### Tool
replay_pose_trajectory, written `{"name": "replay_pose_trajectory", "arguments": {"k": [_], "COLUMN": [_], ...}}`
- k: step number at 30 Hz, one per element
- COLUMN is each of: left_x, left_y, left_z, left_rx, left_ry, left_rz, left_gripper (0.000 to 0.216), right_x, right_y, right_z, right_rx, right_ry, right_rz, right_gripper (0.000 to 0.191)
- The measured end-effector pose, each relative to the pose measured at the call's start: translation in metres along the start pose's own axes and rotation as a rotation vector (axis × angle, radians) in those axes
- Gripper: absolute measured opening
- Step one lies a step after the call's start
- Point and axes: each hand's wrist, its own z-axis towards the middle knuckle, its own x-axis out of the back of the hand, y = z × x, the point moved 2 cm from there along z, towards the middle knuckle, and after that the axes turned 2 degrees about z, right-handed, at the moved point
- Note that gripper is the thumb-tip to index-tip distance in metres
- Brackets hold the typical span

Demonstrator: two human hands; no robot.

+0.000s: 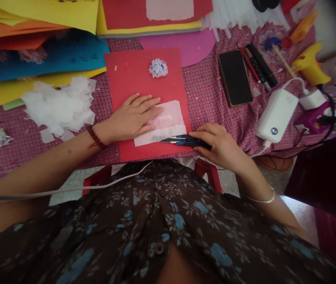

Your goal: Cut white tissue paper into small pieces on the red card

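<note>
My left hand (131,118) lies flat with its fingers stretched out, pressing on a thin whitish piece of paper (172,112). That paper rests on a red sheet of card (135,75) in front of me. In my right hand (219,146) is a utility knife (185,140), gripped by its dark handle. Its blade points left and lies along the lower part of the paper, close to my left hand. A crumbly white-and-blue pompom-like cluster (158,68) sits near the top of the red card.
Left of the card is a heap of white paper pieces (61,104). Coloured sheets (52,59) are stacked behind it. To the right lie a phone (235,79), several pens (261,65), a white power bank with cables (277,114) and a yellow glue gun (311,65).
</note>
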Motion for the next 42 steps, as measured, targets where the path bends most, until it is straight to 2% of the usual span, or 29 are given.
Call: {"name": "replay_pose_trajectory", "arguments": {"k": [18,24,29,34,42], "left_x": [0.000,0.007,0.006,0.003,0.001], "left_y": [0.003,0.000,0.007,0.011,0.012], "left_z": [-0.001,0.000,0.002,0.002,0.001], "left_rx": [-0.009,0.005,0.032,0.064,0.055], "left_ry": [-0.023,-0.045,-0.012,0.013,-0.003], "left_rz": [0.074,-0.036,0.036,0.064,0.091], "left_gripper": [0.061,0.063,0.076,0.075,0.077], "right_x": [-0.003,-0.004,-0.003,-0.004,-0.008], "right_y": [-0.008,-0.008,-0.009,-0.009,-0.007], "right_z": [0.030,0.030,0.031,0.029,0.009], "right_rx": [0.063,0.060,0.058,0.062,0.039], "right_ry": [-0.064,-0.068,-0.068,-0.067,-0.016], "right_rz": [-0.027,-0.007,-0.012,-0.024,-0.002], "right_gripper": [0.036,0.036,0.035,0.035,0.035]}}
